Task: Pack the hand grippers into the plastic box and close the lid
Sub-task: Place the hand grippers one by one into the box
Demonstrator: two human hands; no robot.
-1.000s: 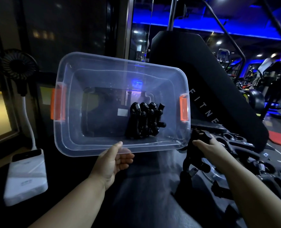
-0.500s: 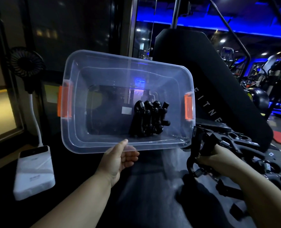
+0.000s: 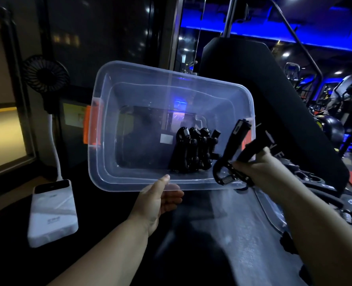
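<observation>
My left hand (image 3: 160,198) grips the near rim of a clear plastic box (image 3: 129,178) with orange latches, tilted so its open side faces me. Several black hand grippers (image 3: 193,150) lie stacked inside, right of the middle. My right hand (image 3: 259,168) is shut on another black hand gripper (image 3: 231,153), its spring end low and its handles pointing up. That gripper hangs in front of the box's right rim, over the right orange latch. The clear lid (image 3: 272,213) lies flat below my right forearm, partly hidden.
More black hand grippers (image 3: 336,205) lie on the dark surface at the right. A white power bank (image 3: 52,211) with a small black fan (image 3: 45,76) on a white stalk stands at the left. A black padded gym machine (image 3: 284,112) rises behind the box.
My right hand has lifted a hand gripper from the pile at the right up and left to the box's right rim. The box has stayed tilted in my left hand.
</observation>
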